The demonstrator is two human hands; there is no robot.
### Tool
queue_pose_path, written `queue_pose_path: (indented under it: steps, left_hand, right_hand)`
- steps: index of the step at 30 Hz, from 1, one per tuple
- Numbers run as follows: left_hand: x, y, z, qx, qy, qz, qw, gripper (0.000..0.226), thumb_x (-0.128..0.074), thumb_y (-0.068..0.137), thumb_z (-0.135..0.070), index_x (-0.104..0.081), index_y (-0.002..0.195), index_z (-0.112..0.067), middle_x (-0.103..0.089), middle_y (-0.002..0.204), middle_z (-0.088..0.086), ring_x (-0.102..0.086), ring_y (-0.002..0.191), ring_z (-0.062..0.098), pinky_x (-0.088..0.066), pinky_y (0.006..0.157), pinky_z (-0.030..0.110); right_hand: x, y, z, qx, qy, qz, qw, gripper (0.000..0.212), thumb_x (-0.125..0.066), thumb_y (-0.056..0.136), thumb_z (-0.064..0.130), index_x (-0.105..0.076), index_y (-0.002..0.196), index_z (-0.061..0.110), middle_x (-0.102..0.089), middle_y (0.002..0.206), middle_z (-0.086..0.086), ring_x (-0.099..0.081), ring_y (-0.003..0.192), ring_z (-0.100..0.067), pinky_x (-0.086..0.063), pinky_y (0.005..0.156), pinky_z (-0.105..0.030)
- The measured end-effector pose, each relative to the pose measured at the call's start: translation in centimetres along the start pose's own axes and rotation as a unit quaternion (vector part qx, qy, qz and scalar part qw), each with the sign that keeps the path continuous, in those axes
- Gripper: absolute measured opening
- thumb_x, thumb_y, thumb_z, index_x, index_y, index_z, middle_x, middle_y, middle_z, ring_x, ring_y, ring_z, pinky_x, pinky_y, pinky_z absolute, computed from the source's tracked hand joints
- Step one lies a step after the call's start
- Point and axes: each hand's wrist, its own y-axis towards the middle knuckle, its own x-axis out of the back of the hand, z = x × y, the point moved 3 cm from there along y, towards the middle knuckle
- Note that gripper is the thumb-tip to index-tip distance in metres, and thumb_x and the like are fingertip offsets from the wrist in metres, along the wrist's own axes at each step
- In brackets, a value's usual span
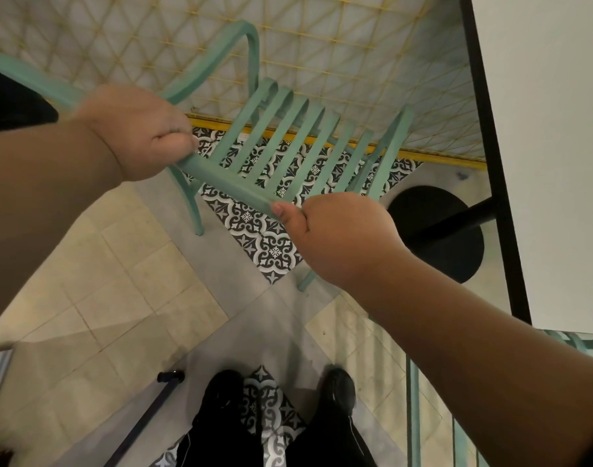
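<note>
hands: left hand [143,133] and right hand [338,237] both clamp fingers round top rail [231,185] of green slatted chair [290,136] | rail axis: runs hand to hand, slats and seat beyond fingers | white table [541,129]: right of right hand, nearer it

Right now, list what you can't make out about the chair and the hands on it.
Head view:
- Left hand: fingers curl under the chair rail, behind the hand's back.
- Right hand: same, only the thumb shows.
- Right rear leg: mostly behind the right forearm.
- White table: cut off by the right edge.
</note>
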Motion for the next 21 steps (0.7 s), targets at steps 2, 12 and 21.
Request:
queue_pose_path:
  steps: [2,12,21]
  left_hand:
    - [0.0,0.0,0.1,0.000,0.003,0.000,1.000,0.048,-0.029,0.081,-0.051,-0.062,0.067,-0.019,-0.059,0.067,0.003,-0.054,0.069,0.032,-0.048,0.063,0.043]
    - [-0.2,-0.1,-1.3,0.167,0.010,-0.053,0.985,0.045,-0.031,0.074,-0.045,-0.067,0.075,-0.018,-0.059,0.070,0.004,-0.052,0.075,0.033,-0.041,0.073,0.039]
    - [-1.2,-2.7,-13.3,0.289,-0.246,-0.154,0.912,0.070,-0.060,0.082,-0.042,-0.041,0.147,-0.025,-0.027,0.161,0.011,-0.015,0.151,0.033,-0.005,0.124,0.053]
  right_hand:
    - [-0.1,-0.1,0.0,0.007,0.018,-0.006,1.000,0.069,-0.013,0.102,0.066,-0.054,0.071,0.021,-0.057,0.063,0.002,-0.057,0.055,-0.016,-0.056,0.056,-0.038]
    - [-0.4,-0.7,-0.9,0.018,0.153,-0.020,0.988,0.034,-0.041,0.103,0.053,-0.062,0.110,0.027,-0.063,0.083,0.008,-0.061,0.066,-0.008,-0.056,0.061,-0.033]
    - [1.9,-1.1,-3.3,0.067,0.202,0.003,0.977,0.037,-0.060,0.099,0.032,-0.063,0.135,0.036,-0.065,0.106,0.026,-0.057,0.088,0.017,-0.039,0.072,0.005]
